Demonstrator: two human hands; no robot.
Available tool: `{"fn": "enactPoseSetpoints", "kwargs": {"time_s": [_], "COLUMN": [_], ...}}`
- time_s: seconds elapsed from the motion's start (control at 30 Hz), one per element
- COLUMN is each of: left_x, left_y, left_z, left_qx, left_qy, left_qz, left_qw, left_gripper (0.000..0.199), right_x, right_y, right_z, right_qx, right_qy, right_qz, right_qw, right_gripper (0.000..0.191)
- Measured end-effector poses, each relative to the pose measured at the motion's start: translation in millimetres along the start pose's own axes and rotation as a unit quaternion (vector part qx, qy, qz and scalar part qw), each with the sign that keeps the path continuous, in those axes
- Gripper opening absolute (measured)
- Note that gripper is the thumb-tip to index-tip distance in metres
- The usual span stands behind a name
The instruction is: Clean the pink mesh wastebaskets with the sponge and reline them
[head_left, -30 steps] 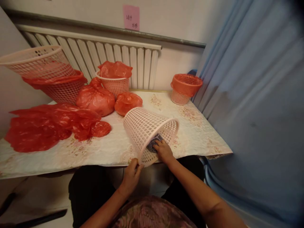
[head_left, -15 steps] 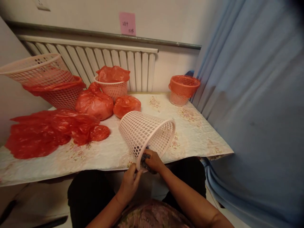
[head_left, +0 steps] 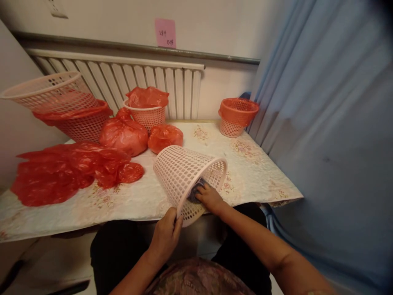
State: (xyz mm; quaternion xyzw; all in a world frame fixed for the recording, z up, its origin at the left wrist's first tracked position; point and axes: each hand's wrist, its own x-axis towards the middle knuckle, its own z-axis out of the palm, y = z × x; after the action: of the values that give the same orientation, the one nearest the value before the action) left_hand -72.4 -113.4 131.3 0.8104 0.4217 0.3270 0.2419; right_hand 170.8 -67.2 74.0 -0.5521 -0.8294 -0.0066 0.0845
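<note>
A pale pink plastic basket (head_left: 181, 168) with a lattice wall lies tilted on its side at the table's front edge, its mouth turned toward me and to the right. My left hand (head_left: 167, 229) grips the near rim, thumb on one side and fingers on the other. Inside the mouth, my right hand (head_left: 211, 198) holds a dark grey crumpled cloth (head_left: 194, 192) against the inner wall. Part of the cloth is hidden by the rim and by my fingers.
Loose red plastic bags (head_left: 61, 172) lie at the left. Behind them stand stacked baskets (head_left: 82, 125), a basket with a red liner (head_left: 149, 116) and two filled red bags (head_left: 124, 137). Another lined basket (head_left: 231, 129) stands back right, beside a blue curtain (head_left: 325, 143). A radiator (head_left: 181, 94) runs behind the table (head_left: 260, 180).
My right hand has moved with the cloth from the near lower rim, up and rightward inside the basket's mouth. My left hand stays on the rim, slightly lower.
</note>
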Motion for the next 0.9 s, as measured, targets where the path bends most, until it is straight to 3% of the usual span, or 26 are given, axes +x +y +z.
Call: {"fn": "enactPoseSetpoints", "kwargs": {"time_s": [0.1, 0.23, 0.4, 0.53, 0.67, 0.9], "left_x": [4.5, 2.2, -8.4, -11.0, -11.9, -12.3], "left_y": [2.6, -5.4, -26.0, -33.0, -25.9, 2.4], "left_z": [3.8, 18.5, 43.6, 51.4, 39.7, 2.1], "left_qx": [-0.006, -0.019, -0.062, -0.07, -0.046, 0.009], "left_qy": [0.011, 0.033, -0.003, -0.008, 0.01, 0.042], "left_qz": [0.002, -0.007, -0.006, 0.018, 0.072, 0.107], "left_qw": [1.0, 0.999, 0.998, 0.997, 0.996, 0.993], "left_gripper": [0.019, 0.021, 0.011, 0.015, 0.012, 0.005], "right_x": [2.2, 3.2, 2.8, 6.0, 15.8, 21.2], "right_y": [10.5, -0.6, -7.2, -12.4, -34.5, -80.3], "right_z": [-3.7, 3.1, 9.8, 9.4, 6.3, -0.6], "right_qx": [-0.011, 0.005, 0.051, 0.107, 0.184, 0.333], "right_qy": [0.009, 0.019, 0.032, 0.049, 0.054, 0.073], "right_qz": [0.043, 0.088, 0.129, 0.141, 0.1, 0.0], "right_qw": [0.999, 0.996, 0.99, 0.983, 0.976, 0.94], "right_gripper": [0.024, 0.025, 0.032, 0.039, 0.047, 0.043]}}
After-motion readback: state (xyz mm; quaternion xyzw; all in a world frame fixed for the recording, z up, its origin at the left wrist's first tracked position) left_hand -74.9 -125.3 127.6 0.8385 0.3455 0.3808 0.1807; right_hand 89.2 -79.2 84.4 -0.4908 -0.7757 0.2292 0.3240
